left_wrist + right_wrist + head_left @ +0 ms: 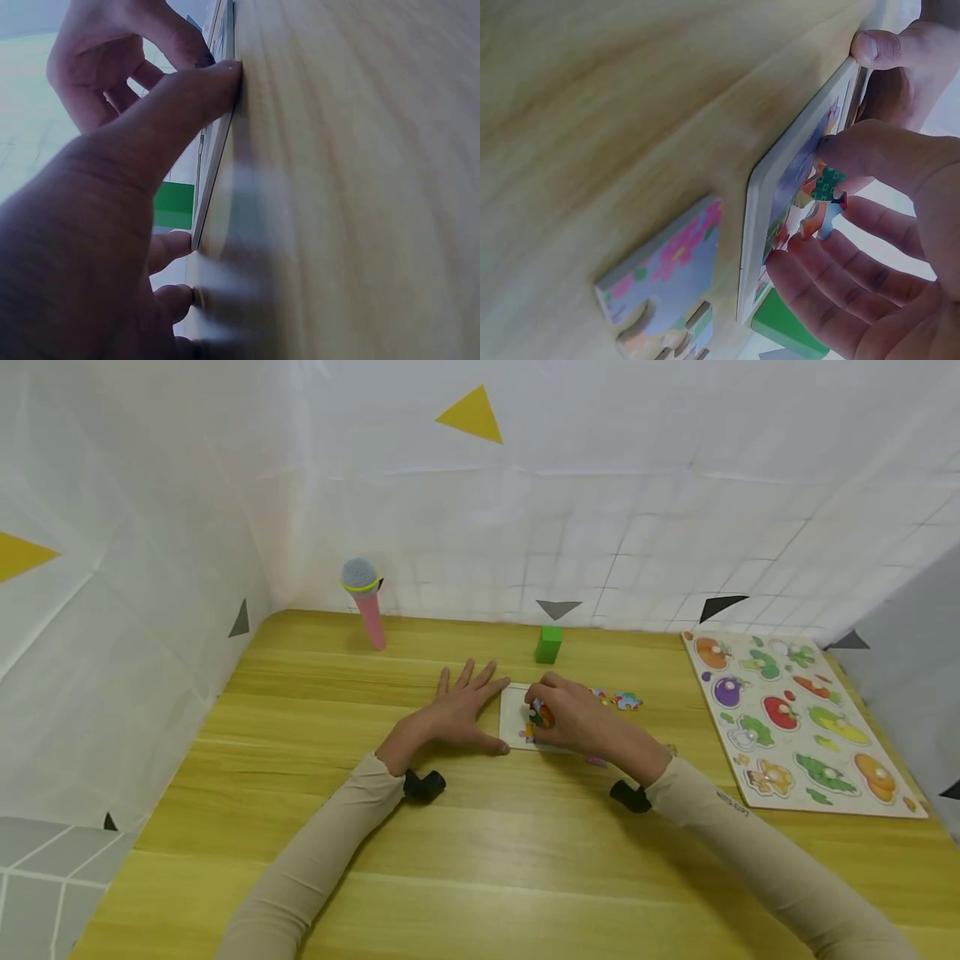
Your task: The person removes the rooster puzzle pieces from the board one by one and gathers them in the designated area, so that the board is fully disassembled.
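A small jigsaw puzzle tray point(513, 706) with a pale frame lies on the table between both hands. My left hand point(456, 714) lies spread to its left, fingers straight. In the left wrist view its thumb point(202, 90) presses the tray's edge and a fingertip touches the far corner. The right hand point(573, 718) is over the tray. Between its thumb and fingers it pinches a colourful jigsaw piece point(829, 184) with a green patterned patch, tilted above other pieces fitted in the tray. A loose jigsaw piece point(679, 255) with pink flowers lies beside the tray.
Behind the tray stands a green block point(549, 645). A pink toy microphone point(371, 610) stands at the back left. On the right lies a vegetable peg board point(750, 702). Another loose jigsaw piece point(627, 701) is right of the tray. White sheeting point(420, 527) encloses the table.
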The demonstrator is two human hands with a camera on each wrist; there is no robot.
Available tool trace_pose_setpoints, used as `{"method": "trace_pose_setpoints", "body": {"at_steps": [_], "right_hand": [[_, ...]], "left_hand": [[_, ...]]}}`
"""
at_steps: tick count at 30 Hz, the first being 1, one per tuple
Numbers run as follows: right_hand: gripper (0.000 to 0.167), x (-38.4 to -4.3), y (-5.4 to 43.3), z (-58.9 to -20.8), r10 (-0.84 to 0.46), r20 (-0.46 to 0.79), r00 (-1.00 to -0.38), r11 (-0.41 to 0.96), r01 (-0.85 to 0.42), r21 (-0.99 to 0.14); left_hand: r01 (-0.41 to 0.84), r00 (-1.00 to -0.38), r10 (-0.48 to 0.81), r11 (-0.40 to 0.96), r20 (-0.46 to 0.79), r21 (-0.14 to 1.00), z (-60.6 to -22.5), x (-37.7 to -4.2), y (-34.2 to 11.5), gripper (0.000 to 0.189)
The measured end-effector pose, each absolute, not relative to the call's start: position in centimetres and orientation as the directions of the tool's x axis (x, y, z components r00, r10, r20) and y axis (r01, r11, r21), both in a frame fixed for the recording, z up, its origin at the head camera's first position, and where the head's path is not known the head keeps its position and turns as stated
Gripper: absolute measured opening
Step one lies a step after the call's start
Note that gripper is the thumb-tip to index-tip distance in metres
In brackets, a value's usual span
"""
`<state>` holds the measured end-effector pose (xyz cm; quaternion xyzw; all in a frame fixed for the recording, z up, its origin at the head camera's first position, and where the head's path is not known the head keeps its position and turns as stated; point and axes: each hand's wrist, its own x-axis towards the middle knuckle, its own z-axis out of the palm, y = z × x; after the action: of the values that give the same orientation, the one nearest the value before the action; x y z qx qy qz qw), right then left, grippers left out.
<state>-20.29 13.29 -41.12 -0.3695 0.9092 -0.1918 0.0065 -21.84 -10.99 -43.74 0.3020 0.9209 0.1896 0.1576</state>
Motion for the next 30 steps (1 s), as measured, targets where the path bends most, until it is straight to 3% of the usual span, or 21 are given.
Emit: {"method": "trace_pose_setpoints", "body": {"at_steps": [10, 30], "right_hand": [[0.043, -20.1, 13.5, -41.2, -0.667, 0.147, -0.73, 0.651, -0.667, -0.361], [0.034, -19.0, 16.2, -40.2, -0.65, 0.155, -0.744, 0.686, -0.662, -0.302]], "left_hand": [[0.499, -0.768, 0.619, 0.74, -0.164, 0.451, -44.0, -21.9, -10.9, 0.109], [0.496, -0.774, 0.61, 0.751, -0.17, 0.435, -43.7, -21.7, -10.9, 0.11]]}}
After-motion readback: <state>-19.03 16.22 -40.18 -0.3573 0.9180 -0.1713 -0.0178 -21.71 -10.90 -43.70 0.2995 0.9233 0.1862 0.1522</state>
